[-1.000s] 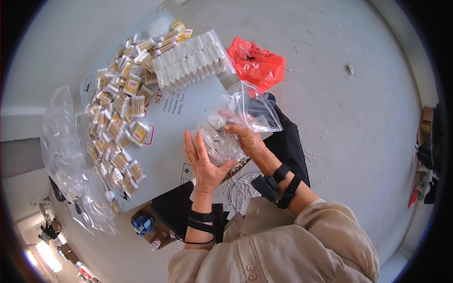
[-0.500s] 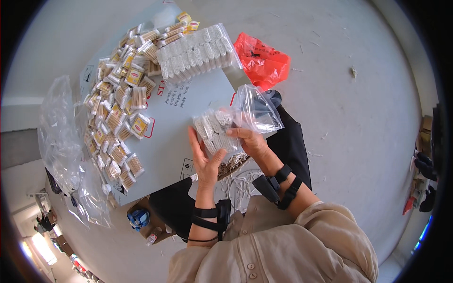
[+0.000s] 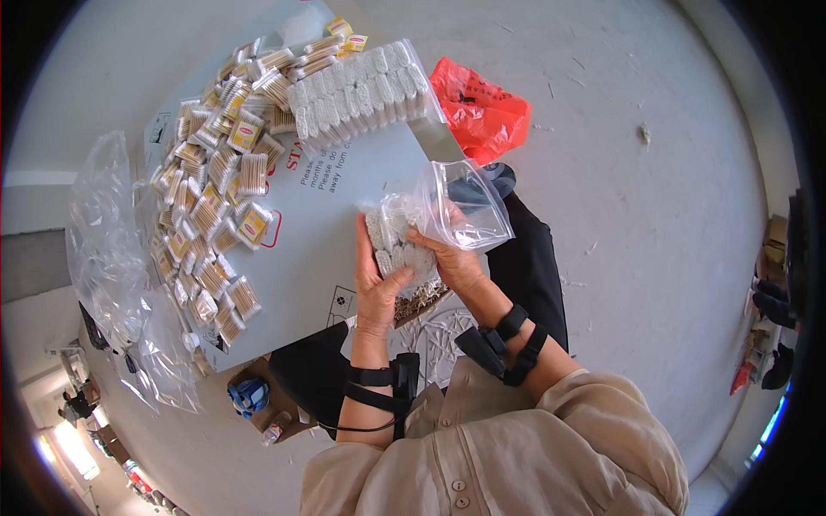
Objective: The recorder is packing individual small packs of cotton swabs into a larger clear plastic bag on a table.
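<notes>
My left hand [image 3: 375, 284] and my right hand [image 3: 452, 260] hold a clear plastic bag [image 3: 465, 206] between them, over my lap. A bundle of white cotton swabs [image 3: 397, 249] sits in the bag's lower part, pressed between both palms. The bag's open top flares up to the right. In front of me a grey board [image 3: 344, 232] carries many small packs of cotton swabs [image 3: 215, 206] along its left side. A large clear pack of white swabs [image 3: 361, 90] lies at its far edge.
A red plastic bag [image 3: 482, 112] lies on the concrete floor beyond the board. Crumpled clear plastic sheets [image 3: 112, 258] lie to the left. A cardboard box with a blue item [image 3: 251, 397] sits below the board. Loose swabs [image 3: 439, 335] lie on my lap.
Both hands have closed in around the bag, and the swab bundle has gone deeper into it. The view has shifted slightly.
</notes>
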Available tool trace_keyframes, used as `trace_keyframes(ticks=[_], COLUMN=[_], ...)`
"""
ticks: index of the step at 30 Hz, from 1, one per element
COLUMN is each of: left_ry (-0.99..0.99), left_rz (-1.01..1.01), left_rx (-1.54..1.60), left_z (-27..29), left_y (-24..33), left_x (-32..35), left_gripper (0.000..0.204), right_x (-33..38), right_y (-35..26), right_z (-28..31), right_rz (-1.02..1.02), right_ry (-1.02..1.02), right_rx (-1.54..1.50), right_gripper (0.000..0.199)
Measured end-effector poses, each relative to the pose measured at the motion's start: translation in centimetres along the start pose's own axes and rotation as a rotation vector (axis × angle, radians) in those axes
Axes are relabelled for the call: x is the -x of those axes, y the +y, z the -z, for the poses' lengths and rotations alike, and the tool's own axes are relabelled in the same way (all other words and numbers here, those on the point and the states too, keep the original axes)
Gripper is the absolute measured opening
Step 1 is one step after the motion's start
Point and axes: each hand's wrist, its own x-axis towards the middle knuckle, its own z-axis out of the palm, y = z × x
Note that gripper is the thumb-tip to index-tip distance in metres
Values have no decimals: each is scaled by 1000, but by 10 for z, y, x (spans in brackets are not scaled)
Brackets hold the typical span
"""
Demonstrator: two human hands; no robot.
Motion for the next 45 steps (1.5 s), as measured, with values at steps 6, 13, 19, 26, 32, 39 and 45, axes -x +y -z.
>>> trace_keyframes(ticks=[6,13,19,26,32,39,45], left_ry=[-11,85,73,136,73,182,149], left_rz=[-16,-14,-20,-42,-172,-86,-67], left_rx=[-18,-56,-8,-241,-607,-85,41], left_z=[-1,7,-1,-9,-1,-9,-5], left_y=[1,-10,-5,4,-1,-7,-7], left_x=[-1,1,-5,-4,1,4,2], left_gripper=[102,90,88,107,103,101,102], right_x=[-5,1,-11,-9,-14,7,11], right_y=[6,0,0,1,-4,0,-3], right_z=[-11,-18,0,-7,1,0,3], right_rz=[90,-38,-104,-19,-119,-70,-136], right_ry=[26,82,132,67,-11,-100,-155], right_rx=[128,-57,-5,108,353,84,50], right_gripper=[36,27,44,43,37,54,65])
